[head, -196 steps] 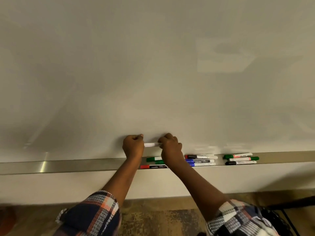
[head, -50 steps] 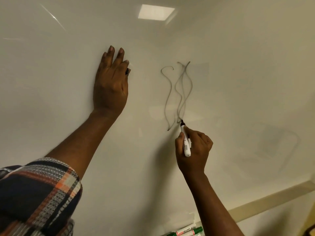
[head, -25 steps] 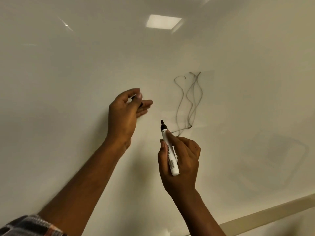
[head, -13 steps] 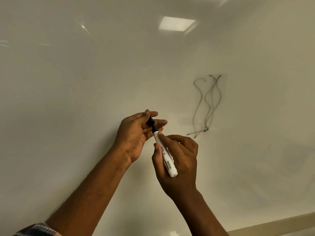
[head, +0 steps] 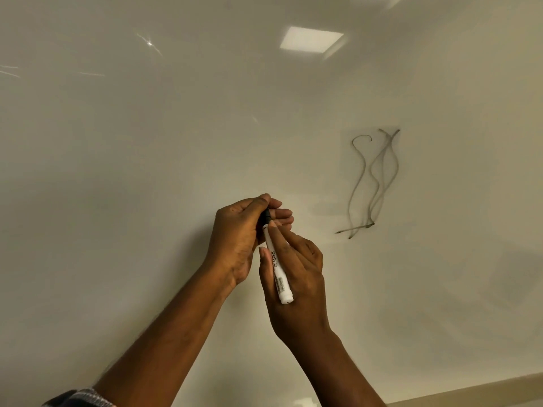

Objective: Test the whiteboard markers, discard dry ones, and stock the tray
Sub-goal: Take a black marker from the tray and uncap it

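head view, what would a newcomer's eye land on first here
The two hands meeting at centre: the left hand holds a small black cap at the tip of the white plastic marker gripped by the right hand. Next, the faint grey wavy scribble on the glossy whiteboard to their right, then the square light reflection at the top.

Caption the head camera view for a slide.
Left hand holds a black cap on the white marker in the right hand, beside grey squiggles on the whiteboard.

Whiteboard (head: pixel 176 142) with faint grey squiggles (head: pixel 370 183), upper right
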{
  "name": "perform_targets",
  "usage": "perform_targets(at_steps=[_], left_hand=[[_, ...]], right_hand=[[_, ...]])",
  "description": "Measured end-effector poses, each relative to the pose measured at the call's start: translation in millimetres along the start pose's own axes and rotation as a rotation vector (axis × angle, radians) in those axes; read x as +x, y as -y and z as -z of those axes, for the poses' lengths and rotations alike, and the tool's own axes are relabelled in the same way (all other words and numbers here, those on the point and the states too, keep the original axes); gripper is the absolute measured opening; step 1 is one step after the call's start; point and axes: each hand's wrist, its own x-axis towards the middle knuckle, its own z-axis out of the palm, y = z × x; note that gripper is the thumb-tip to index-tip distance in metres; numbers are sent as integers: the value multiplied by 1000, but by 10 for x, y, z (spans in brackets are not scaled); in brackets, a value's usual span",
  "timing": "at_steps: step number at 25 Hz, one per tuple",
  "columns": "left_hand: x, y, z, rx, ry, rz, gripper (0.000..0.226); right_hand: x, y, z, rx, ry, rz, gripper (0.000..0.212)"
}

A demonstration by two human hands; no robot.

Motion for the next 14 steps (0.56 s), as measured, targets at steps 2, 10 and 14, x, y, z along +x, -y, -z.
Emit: perform_targets(at_steps=[2, 10, 14], left_hand=[[-33, 23, 27, -45, -41, -3, 22], [-169, 89, 317, -114, -169, 39, 22], [-201, 111, 652, -146, -282, 44, 23]], right_hand=[[-49, 18, -92, 22, 3, -2, 48], [-175, 212, -336, 133, 14, -68, 37], [-229, 301, -502, 208, 162, -89, 35]])
